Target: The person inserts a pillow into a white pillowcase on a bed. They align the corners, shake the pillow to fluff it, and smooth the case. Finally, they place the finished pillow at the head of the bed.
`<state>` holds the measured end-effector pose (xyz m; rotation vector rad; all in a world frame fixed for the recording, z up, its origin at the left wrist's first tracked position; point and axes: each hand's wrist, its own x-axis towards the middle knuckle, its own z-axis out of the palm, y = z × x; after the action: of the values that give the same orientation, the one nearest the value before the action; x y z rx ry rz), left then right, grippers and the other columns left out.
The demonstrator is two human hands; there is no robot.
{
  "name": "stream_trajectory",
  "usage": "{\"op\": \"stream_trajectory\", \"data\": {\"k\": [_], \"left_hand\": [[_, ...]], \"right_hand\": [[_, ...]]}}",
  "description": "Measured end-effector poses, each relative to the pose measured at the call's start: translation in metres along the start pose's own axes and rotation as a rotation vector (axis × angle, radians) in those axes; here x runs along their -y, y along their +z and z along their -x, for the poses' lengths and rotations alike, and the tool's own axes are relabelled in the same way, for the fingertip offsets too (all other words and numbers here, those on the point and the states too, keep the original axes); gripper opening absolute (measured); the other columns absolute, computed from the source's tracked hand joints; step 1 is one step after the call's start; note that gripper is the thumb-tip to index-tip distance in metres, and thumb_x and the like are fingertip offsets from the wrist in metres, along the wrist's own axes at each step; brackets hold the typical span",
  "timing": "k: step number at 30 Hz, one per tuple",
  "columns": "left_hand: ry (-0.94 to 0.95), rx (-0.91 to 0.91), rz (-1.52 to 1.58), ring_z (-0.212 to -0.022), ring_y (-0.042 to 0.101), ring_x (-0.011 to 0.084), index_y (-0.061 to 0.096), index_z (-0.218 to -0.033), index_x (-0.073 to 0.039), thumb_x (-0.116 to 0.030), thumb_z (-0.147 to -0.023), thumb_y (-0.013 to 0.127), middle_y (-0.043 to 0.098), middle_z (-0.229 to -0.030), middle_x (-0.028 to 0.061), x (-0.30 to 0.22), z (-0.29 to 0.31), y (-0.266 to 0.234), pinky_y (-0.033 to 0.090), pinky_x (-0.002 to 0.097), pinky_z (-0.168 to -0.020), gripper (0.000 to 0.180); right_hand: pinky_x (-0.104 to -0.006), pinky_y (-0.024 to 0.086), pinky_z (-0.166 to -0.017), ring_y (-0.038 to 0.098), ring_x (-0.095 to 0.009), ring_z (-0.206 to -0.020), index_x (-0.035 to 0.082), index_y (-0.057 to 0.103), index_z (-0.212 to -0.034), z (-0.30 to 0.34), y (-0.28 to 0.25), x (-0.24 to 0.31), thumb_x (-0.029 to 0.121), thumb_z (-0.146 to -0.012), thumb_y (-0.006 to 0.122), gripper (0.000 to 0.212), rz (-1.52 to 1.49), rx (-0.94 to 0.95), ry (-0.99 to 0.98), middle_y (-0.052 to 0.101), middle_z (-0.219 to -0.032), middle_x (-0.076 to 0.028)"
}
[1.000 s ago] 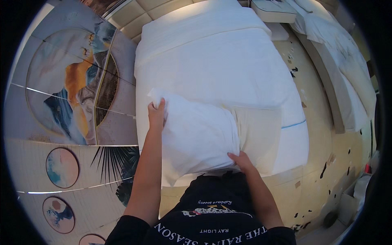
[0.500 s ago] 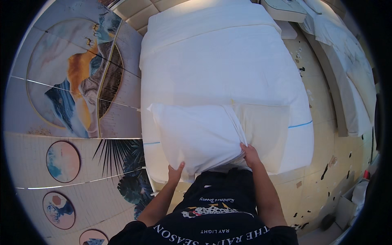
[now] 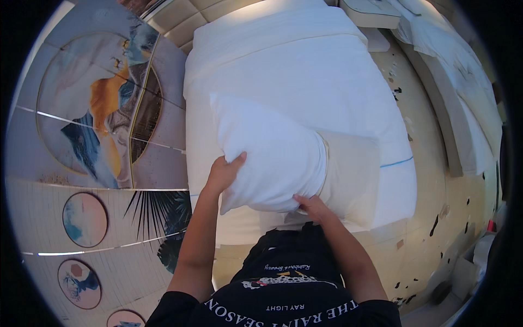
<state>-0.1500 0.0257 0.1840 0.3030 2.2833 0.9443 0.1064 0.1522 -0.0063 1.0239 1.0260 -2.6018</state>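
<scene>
A white pillowcase [image 3: 269, 155] lies across the foot of the bed, its left end lifted off the bedding. A cream pillow [image 3: 351, 169] shows beyond the case's right-hand edge; how much of it sits inside the case is hidden. My left hand [image 3: 224, 173] grips the left side of the pillowcase, thumb on top and fingers underneath. At the near edge, close to the case's folded opening, my right hand [image 3: 311, 206] pinches the fabric. Beneath everything spreads the white bedding [image 3: 283, 76] of the bed.
A padded headboard [image 3: 177, 16] stands at the far end. Decorated wall panels [image 3: 65, 98] with round pictures [image 3: 85, 219] line the left. Another bed or mattress [image 3: 447, 98] with white bedding stands on the right, across a pale floor [image 3: 436, 191] scattered with dark scraps.
My left hand has moved up the pillowcase's left side, raising that end. My right hand has slid left along the near edge, and the case has tilted, its far-left corner now farther away.
</scene>
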Motion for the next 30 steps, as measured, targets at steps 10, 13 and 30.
{"op": "stream_trajectory", "data": {"k": [10,13,30], "left_hand": [[-0.017,0.069,0.875,-0.105,0.062,0.0311,0.051,-0.127,0.008,-0.031,-0.089,0.065,0.061,-0.120,0.0200,-0.073,-0.025,0.009,0.050,0.0411,-0.092,0.056],[-0.001,0.007,0.914,-0.110,0.059,0.0323,0.049,-0.130,0.005,-0.030,-0.090,0.064,0.059,-0.124,0.0190,-0.044,-0.049,0.013,0.049,0.0429,-0.094,0.056],[-0.259,0.088,0.946,-0.117,0.055,0.0329,0.043,-0.135,0.005,-0.039,-0.096,0.052,0.056,-0.129,0.0194,0.154,0.019,0.007,0.044,0.0443,-0.100,0.060]], "right_hand": [[-0.0338,0.045,-0.092,0.059,-0.019,-0.103,-0.003,0.057,-0.122,0.045,-0.049,-0.029,0.020,-0.081,0.075,0.051,0.111,-0.288,-0.214,0.064,-0.114,-0.009],[-0.0309,0.047,-0.084,0.060,-0.015,-0.092,-0.002,0.062,-0.115,0.067,-0.073,-0.022,0.022,-0.083,0.073,0.042,0.088,-0.400,-0.227,0.067,-0.101,-0.006],[-0.0459,0.046,-0.075,0.058,-0.040,-0.088,0.002,0.058,-0.093,0.049,-0.090,-0.018,0.020,-0.084,0.062,0.020,0.857,-0.988,-0.561,0.060,-0.092,-0.022]]}}
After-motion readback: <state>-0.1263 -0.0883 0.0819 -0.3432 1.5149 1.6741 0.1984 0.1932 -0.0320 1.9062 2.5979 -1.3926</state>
